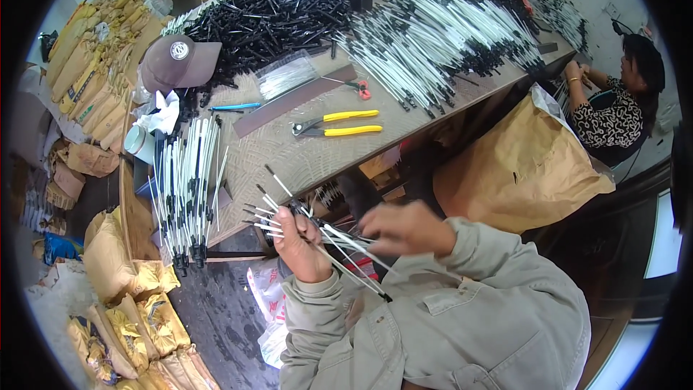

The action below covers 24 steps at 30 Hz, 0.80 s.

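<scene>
My left hand (pixel 302 249) is closed round a loose bunch of thin white rods with black ends (pixel 348 237), which fan out on both sides of the fist. My right hand (pixel 410 228) is over the right-hand end of the bunch, its fingers bent and smeared by motion; whether it grips a rod I cannot make out. Both hands are in front of my body, off the near edge of the worktable (pixel 281 155). On the table beyond them lie yellow-handled pliers (pixel 338 123). A separate bundle of white rods with black fittings (pixel 189 191) rests at the table's left corner.
A heap of black parts (pixel 271 25) and a broad pile of white rods (pixel 440 36) cover the table's far side. A grey cap (pixel 179 65) sits at the left. Paper sacks (pixel 108 253) line the left floor. A co-worker (pixel 613 112) sits right, beyond a large brown paper sack (pixel 523 162).
</scene>
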Each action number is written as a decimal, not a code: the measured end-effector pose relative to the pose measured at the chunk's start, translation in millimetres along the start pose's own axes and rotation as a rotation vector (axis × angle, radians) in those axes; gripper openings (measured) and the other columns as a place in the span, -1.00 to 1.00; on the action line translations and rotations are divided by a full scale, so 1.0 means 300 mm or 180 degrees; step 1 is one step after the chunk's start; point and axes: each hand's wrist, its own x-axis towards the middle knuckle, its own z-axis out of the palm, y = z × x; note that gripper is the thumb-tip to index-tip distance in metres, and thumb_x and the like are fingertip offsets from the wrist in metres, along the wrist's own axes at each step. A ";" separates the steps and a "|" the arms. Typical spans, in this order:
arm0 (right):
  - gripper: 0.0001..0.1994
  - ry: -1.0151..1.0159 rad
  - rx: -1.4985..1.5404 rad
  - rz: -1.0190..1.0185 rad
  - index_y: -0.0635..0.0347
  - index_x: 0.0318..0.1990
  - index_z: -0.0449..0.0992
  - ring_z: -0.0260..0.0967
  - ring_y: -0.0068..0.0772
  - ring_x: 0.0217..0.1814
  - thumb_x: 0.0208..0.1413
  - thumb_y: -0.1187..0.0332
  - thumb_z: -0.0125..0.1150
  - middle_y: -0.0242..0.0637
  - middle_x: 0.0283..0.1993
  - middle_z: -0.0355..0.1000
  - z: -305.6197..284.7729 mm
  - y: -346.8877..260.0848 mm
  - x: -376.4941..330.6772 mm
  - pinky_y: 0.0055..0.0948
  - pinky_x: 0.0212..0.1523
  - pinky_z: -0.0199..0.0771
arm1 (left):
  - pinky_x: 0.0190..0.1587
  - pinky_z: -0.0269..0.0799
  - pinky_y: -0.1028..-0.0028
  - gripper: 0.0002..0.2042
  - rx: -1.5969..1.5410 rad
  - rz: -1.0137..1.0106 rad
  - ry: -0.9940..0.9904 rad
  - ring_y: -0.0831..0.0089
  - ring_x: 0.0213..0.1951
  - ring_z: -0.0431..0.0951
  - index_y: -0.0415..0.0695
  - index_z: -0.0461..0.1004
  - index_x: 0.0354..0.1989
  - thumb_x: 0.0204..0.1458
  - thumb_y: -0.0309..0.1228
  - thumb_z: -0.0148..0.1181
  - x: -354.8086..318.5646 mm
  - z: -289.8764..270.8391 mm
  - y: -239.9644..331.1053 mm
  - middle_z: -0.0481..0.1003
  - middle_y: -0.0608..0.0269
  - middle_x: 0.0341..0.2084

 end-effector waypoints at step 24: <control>-0.75 0.2240 0.2056 0.2697 0.24 -0.13 0.40 0.24 -0.71 -0.68 0.08 0.32 0.06 -0.37 -0.52 0.43 -0.301 0.499 0.090 -0.77 -0.69 0.15 | -0.06 0.42 0.25 -0.79 0.0218 -0.0586 -0.0844 0.16 -0.19 0.52 -0.22 0.27 -0.16 0.20 -0.32 -0.14 -0.065 -0.023 -0.012 0.50 -0.03 -0.31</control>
